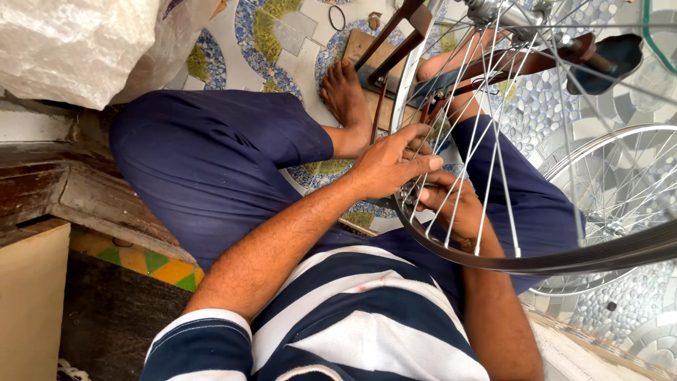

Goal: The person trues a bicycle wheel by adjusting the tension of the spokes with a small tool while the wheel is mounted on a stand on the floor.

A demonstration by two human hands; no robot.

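Observation:
A bicycle wheel (536, 264) with a dark rim and thin silver spokes stands upright in front of me, its hub (493, 10) at the top of the view. My left hand (391, 166) pinches the rim at its left side, with the fingertips on the spoke ends. My right hand (455, 208) sits inside the wheel behind the spokes. Its fingers are curled around a spoke close to the rim, just below the left fingertips. Whether it also holds a small tool is hidden.
A wooden stand (395, 42) holds the wheel, and my bare foot (345, 95) rests against it on the mosaic tile floor (296, 42). A second wheel (620, 190) lies at the right. A white plastic sack (70, 42) is at top left and a cardboard box (28, 303) at bottom left.

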